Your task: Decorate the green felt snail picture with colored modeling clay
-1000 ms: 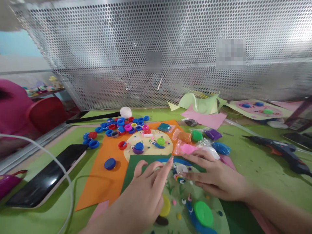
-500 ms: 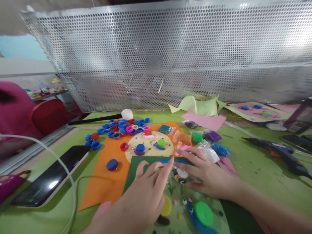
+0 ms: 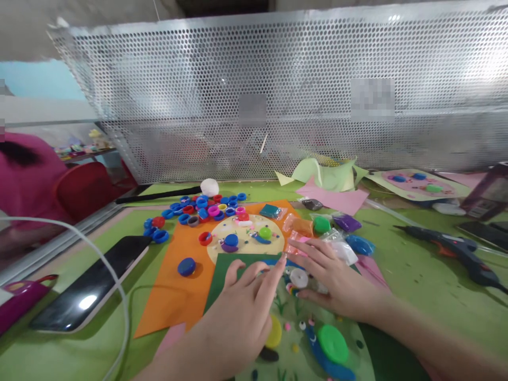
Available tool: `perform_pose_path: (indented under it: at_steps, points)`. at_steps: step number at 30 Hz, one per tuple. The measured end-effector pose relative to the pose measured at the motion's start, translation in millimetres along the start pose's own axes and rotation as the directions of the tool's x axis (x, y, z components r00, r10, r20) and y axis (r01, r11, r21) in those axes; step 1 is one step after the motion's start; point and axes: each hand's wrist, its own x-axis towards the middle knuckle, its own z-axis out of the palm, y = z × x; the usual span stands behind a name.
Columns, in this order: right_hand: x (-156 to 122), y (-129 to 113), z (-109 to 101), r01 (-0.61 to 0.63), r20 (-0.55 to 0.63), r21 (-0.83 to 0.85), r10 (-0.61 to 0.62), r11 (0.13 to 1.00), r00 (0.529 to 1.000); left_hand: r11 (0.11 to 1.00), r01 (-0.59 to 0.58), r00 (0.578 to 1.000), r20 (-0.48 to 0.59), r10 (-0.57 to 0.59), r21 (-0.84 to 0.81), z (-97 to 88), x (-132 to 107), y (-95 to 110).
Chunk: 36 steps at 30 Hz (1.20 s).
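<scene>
My left hand [image 3: 238, 312] rests over a dark green card [image 3: 222, 272], its fingers apart and the index fingertip at a blue clay strip [image 3: 270, 261] along the card's upper edge. Across from it, my right hand [image 3: 337, 278] lies spread, fingertips close to the same strip and thumb low over the picture. Between the hands sits a snail figure with a white cap [image 3: 299, 278] and a striped clay body. Lower on the card are a green cap [image 3: 333, 344] on a blue clay body and a yellow cap [image 3: 273, 332], partly hidden by my left hand.
Behind lies an orange card [image 3: 166, 296] with a cream oval [image 3: 246, 248] of smaller snails. Bottle caps [image 3: 202, 203] cluster at its back. Clay packets [image 3: 345, 222] and a glue gun [image 3: 452, 254] are right; a phone [image 3: 91, 286] and white cable [image 3: 115, 275] are left.
My right hand has shifted slightly to the right, and more of the white cap shows. The left index finger stays at the strip. The view has moved a little.
</scene>
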Motion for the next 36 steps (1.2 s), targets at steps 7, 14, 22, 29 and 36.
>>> perform_pose_path:
  at_steps: [7, 14, 22, 29, 36]
  points:
    - [1, 5, 0, 0.063, -0.053, -0.078, -0.067, 0.995, 0.996, 1.0, 0.007, 1.0, 0.007, -0.007, -0.005, 0.5, 3, -1]
    - [3, 6, 1, 0.082, -0.052, -0.086, -0.087, 0.993, 0.995, 1.0, -0.008, 1.0, 0.008, 0.008, 0.017, 0.0, 1, -1]
    - [4, 7, -2, 0.078, -0.055, -0.092, -0.083, 0.993, 0.995, 1.0, 0.0, 1.0, 0.008, 0.0, 0.016, 2.8, 1, -2]
    - [9, -3, -1, 0.057, -0.073, -0.15, -0.069, 0.987, 0.995, 0.998, -0.003, 1.0, -0.007, 0.003, 0.059, 0.3, 2, 0]
    - [8, -6, -1, 0.162, -0.094, -0.229, -0.188, 0.96, 0.978, 0.997, -0.002, 1.0, 0.018, 0.001, 0.076, -1.0, 2, 3]
